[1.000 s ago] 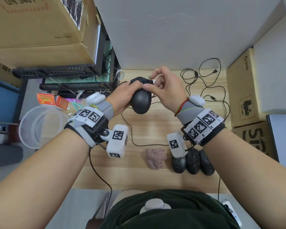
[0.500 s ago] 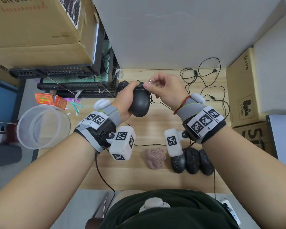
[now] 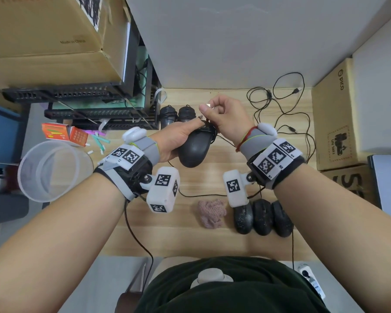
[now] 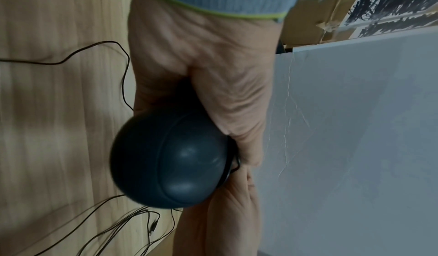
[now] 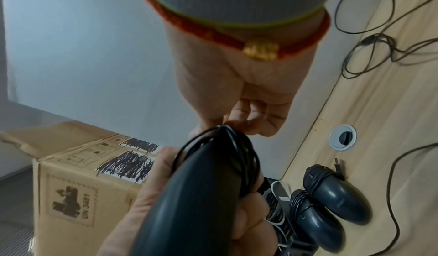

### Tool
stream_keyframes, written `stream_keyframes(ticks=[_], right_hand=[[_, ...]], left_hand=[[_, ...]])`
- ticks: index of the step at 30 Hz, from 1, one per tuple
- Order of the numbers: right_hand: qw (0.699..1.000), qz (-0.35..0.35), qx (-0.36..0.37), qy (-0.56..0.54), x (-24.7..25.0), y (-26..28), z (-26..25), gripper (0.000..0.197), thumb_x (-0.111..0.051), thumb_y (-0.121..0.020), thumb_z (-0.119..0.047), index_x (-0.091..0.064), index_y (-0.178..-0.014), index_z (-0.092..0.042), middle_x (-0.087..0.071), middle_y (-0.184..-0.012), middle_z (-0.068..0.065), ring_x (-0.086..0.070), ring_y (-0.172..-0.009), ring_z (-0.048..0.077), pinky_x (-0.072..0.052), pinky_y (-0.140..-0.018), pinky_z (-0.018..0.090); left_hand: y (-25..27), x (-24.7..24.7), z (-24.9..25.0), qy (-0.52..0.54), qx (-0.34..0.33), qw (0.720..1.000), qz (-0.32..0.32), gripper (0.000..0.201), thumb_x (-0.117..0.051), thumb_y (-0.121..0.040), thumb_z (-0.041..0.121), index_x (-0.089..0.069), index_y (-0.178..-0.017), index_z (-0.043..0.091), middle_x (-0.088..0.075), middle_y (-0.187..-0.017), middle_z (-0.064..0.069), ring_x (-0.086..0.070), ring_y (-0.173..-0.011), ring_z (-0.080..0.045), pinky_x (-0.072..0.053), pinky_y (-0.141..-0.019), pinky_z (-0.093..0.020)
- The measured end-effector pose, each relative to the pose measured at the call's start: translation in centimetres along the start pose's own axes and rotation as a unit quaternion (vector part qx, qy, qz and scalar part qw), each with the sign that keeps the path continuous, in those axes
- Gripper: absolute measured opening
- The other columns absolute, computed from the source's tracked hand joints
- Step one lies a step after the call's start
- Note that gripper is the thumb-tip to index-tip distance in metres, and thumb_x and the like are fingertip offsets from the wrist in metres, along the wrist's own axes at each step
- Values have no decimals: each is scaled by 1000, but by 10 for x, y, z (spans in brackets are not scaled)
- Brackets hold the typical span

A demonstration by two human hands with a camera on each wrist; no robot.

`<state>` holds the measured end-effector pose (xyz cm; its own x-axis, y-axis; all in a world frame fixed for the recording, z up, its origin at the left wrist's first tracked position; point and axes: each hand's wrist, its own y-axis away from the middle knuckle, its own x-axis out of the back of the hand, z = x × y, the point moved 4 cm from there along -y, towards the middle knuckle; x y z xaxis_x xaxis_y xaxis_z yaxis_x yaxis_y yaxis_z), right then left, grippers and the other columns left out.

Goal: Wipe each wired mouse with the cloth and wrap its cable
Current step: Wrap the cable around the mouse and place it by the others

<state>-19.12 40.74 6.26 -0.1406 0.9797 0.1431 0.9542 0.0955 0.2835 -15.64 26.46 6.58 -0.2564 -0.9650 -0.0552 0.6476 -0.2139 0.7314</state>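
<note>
My left hand (image 3: 178,137) grips a black wired mouse (image 3: 194,149) above the wooden desk (image 3: 190,236), thumb over its front where the cable is wound in several loops (image 5: 239,159). My right hand (image 3: 224,114) pinches the cable's USB plug (image 3: 207,106) just above the mouse. The mouse's rounded back fills the left wrist view (image 4: 168,159). Two wrapped mice (image 3: 177,115) lie at the desk's far edge, also seen from the right wrist (image 5: 331,200). Three more black mice (image 3: 262,216) lie at the near right, beside the crumpled pink cloth (image 3: 211,213).
Loose black cables (image 3: 278,109) sprawl over the far right of the desk. Cardboard boxes (image 3: 334,114) stand at the right, a large box (image 3: 43,37) on a black rack at the left. A clear plastic tub (image 3: 52,170) sits left of the desk.
Both hands have shifted a little toward me and to the right with the mouse. The right hand has lifted the plug end above the mouse's front. Two wrapped mice behind are now uncovered.
</note>
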Motion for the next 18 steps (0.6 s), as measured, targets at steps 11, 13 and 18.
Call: stream_keyframes(ticks=[11,13,18], right_hand=[[963,-128,-189,-145,-9,6,28,46,-45,-100,-51,-60,-125,-15,-65,-121,9,-73,-82,26,-60,-69,40],[958,-129,-207,-151,-10,5,38,41,-45,-101,-46,-54,-127,-15,-61,-125,11,-73,-84,31,-61,-70,47],[953,-101,-234,-167,-5,-8,52,22,-49,-103,-27,-53,-119,-13,-58,-121,12,-67,-101,40,-60,-72,55]], left_hand=[[-36,9,2,21,-74,989,130,61,-74,-69,58,-75,-107,11,-77,-109,-8,-72,-108,-26,-54,-101,-47],[-49,7,-5,18,-60,992,107,65,-74,-70,60,-72,-114,13,-76,-114,-7,-70,-112,-25,-53,-104,-49],[-50,-10,-9,21,44,998,32,36,-53,-101,53,-52,-133,35,-71,-120,3,-72,-106,-26,-61,-84,-52]])
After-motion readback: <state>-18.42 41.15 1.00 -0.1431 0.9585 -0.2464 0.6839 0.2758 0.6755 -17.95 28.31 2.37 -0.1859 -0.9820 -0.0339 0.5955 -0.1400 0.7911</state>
